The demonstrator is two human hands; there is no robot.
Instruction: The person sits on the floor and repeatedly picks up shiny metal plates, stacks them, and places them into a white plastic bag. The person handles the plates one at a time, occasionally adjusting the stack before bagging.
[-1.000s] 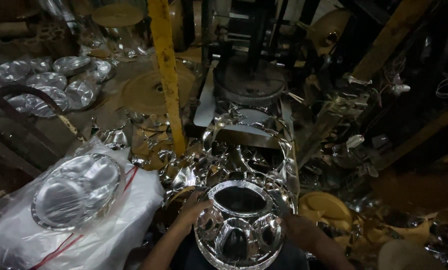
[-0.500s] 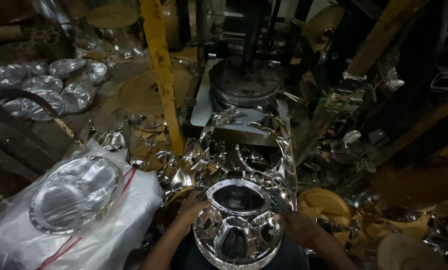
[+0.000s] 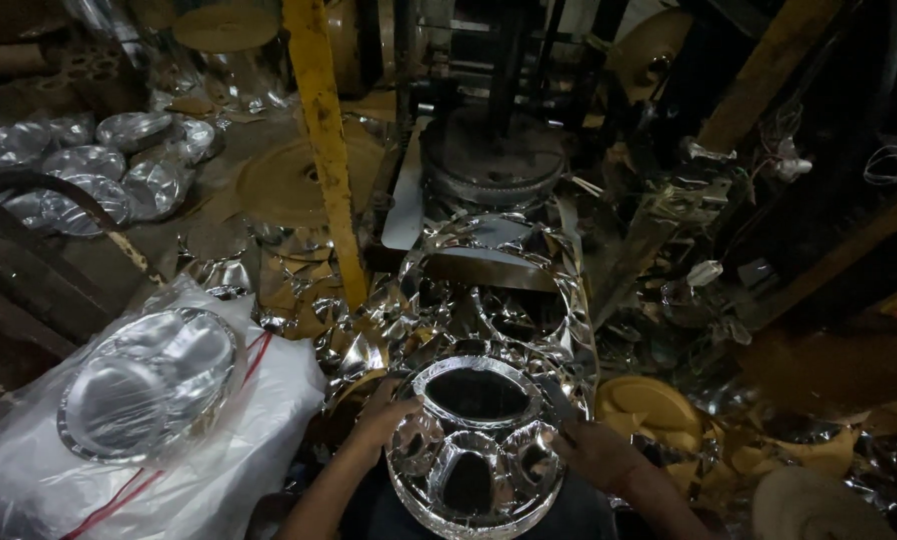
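Little has moved since the earlier frames: both hands keep the silver sectioned plate (image 3: 477, 445) at lower centre, below the press (image 3: 489, 150). Left hand (image 3: 389, 420) and right hand (image 3: 597, 452) are each clamped on its rim, so it seems merely held steady.

Both forearms enter from the bottom edge, bare, angled inward toward twelve o'clock. Left hand (image 3: 384, 425) sits at about seven o'clock of frame centre, fingers curled forward and closed in a grip, palm turned inward. Right hand (image 3: 594, 455) lies at about five o'clock, knuckles up, fingers wrapped likewise, the two hands level and well apart.
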